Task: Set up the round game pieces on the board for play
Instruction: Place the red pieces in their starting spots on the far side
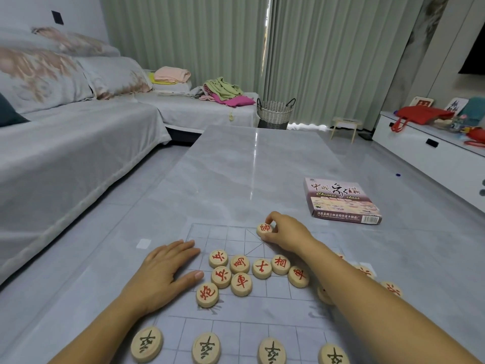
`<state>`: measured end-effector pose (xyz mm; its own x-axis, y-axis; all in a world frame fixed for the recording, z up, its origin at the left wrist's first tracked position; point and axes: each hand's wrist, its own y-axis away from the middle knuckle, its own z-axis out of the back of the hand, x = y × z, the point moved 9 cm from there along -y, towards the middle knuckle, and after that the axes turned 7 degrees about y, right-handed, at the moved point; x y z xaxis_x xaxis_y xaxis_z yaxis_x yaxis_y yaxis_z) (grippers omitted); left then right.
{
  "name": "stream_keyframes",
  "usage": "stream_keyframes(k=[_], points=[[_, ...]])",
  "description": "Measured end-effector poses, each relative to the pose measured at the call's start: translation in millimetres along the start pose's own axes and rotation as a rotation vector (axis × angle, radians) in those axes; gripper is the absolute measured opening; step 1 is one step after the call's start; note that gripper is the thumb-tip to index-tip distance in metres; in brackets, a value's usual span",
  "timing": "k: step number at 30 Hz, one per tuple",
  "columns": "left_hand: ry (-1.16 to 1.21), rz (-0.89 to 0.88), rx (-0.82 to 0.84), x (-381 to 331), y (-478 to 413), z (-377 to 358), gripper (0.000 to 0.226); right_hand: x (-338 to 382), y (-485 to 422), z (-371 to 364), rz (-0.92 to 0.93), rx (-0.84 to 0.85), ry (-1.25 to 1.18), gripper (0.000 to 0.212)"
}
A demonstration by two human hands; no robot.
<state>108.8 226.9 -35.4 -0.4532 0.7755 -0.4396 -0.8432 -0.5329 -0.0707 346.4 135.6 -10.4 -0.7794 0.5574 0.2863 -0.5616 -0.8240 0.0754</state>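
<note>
The right hand (287, 236) reaches to the far edge of the xiangqi board (225, 236), its forearm stretched across the grid. Thumb and forefinger pinch a round wooden piece marked 帥 (264, 229) in red, right where the diagonal lines meet the far line. Whether it rests on the board or is just off it, I cannot tell.

The left hand (164, 271) lies flat at the board's left edge, palm down and fingers straight, holding nothing. Its thumb is just beside a cluster of red pieces (241, 284). These lie face up and I can read 兵, 車, 相, 士 and 炮 (a few more are half hidden behind the right forearm).

Four black pieces (206, 348) marked 卒 stand in a row along the near side. Further out on the grey marble table (249, 166) lies the box (341, 200), printed "Chinese chess".
</note>
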Motion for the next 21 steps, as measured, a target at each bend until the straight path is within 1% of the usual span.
stream_keyframes(k=[5, 9, 13, 15, 17, 18, 19, 21], points=[[0.011, -0.001, -0.009, 0.0, -0.1, 2.7, 0.106, -0.9, -5.0, -0.3, -0.088, -0.022, -0.042, 0.037], [-0.008, 0.006, -0.004, 0.9, -0.6, 1.0, 0.106, -3.8, -6.3, -2.3, -0.101, 0.000, -0.077, 0.036], [-0.007, 0.010, -0.003, 2.0, -0.7, 0.9, 0.104, -3.6, -5.3, -2.1, -0.099, -0.015, -0.087, 0.036], [-0.012, 0.010, -0.003, 2.2, -1.0, 0.9, 0.104, -3.6, -4.3, -2.6, -0.093, -0.010, -0.106, 0.042], [-0.008, 0.010, -0.003, 2.1, -1.2, 1.2, 0.104, -4.3, -1.8, -0.7, -0.082, 0.018, -0.183, 0.051], [-0.005, 0.011, -0.003, 2.1, -1.0, 1.4, 0.105, -4.3, 1.3, 3.7, -0.069, 0.021, -0.229, 0.053], [-0.003, 0.012, -0.004, 2.4, -0.8, 1.7, 0.104, -3.4, 6.0, 9.4, -0.049, 0.014, -0.260, 0.051], [-0.007, 0.010, -0.008, 2.7, -1.1, 2.2, 0.104, 2.6, 17.7, 20.6, 0.040, -0.004, -0.247, 0.040]])
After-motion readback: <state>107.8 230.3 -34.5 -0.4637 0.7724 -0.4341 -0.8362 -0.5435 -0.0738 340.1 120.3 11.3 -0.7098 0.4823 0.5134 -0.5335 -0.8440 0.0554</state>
